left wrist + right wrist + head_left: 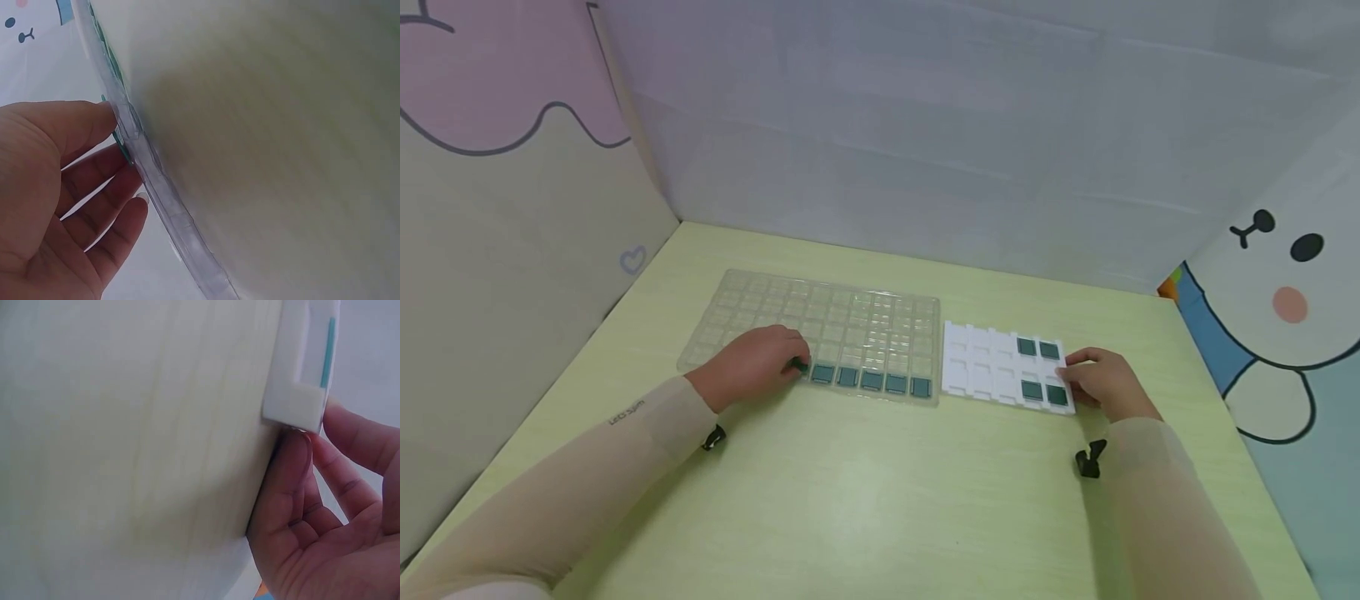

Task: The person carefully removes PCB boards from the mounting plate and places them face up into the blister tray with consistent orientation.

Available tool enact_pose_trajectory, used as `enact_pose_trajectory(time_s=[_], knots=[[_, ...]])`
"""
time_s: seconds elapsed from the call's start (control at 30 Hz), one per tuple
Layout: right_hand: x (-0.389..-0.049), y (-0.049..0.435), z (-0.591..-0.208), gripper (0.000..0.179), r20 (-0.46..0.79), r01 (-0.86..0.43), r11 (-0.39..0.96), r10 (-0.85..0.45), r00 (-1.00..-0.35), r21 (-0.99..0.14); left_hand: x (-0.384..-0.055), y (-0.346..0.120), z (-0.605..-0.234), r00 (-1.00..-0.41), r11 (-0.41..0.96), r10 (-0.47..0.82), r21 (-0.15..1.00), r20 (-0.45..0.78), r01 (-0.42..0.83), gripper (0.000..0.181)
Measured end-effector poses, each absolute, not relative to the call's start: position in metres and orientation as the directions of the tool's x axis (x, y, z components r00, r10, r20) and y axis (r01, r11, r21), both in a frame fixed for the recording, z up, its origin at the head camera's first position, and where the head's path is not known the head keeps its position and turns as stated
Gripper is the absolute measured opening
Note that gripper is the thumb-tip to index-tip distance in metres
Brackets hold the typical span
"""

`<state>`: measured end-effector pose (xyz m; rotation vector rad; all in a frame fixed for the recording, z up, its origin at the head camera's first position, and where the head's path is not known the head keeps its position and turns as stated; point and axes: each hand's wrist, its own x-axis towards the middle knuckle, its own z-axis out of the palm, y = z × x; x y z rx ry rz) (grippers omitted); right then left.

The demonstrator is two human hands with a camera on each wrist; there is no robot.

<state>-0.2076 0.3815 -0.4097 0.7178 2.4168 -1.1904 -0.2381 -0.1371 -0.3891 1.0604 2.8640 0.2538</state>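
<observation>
My left hand (754, 364) pinches a small green square circuit board (801, 365) between thumb and fingers, at the front row of a clear plastic tray (831, 332). In the left wrist view the thumb and fingertips lie right at the tray's side, with the thin board (122, 146) on edge between them. Several similar green boards (872, 381) fill the row's pockets to the right of that hand. A white tray (979, 367) lies beside the clear one, with green boards in its right-hand pockets. My right hand (1107, 385) grips its right end, thumb along the upper edge (323, 406).
Both trays lie flat on a pale wooden table (865, 492). A white cloth wall (925, 150) stands behind it, with printed panels at left and right. A black clip (1090, 460) shows at the right wrist, and another black clip (714, 437) at the left.
</observation>
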Motion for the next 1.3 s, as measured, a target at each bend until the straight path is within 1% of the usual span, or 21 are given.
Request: enact_pose_trajectory(time_s=[0.33,0.7,1.07,1.3], knots=[[-0.2068,0.3824,-0.4095,0.052,-0.517,0.579,0.511,0.275,-0.81,-0.635,-0.241,-0.1393,-0.3914,-0.745,0.733,0.667,0.195,-0.019,0.652,0.013],[-0.2069,0.3822,-0.4093,0.054,-0.521,0.59,0.519,0.291,-0.803,-0.619,-0.2429,-0.1423,-0.392,-0.697,0.684,0.717,0.181,0.009,0.707,0.011],[-0.2058,0.38,-0.4058,0.055,-0.52,0.588,0.527,0.292,-0.803,-0.613,-0.239,-0.1419,-0.3885,-0.69,0.678,0.723,0.183,0.009,0.712,0.012],[-0.2054,0.3798,-0.406,0.054,-0.515,0.583,0.54,0.29,-0.806,-0.608,-0.2393,-0.1429,-0.3883,-0.668,0.656,0.743,0.158,0.036,0.738,0.014]])
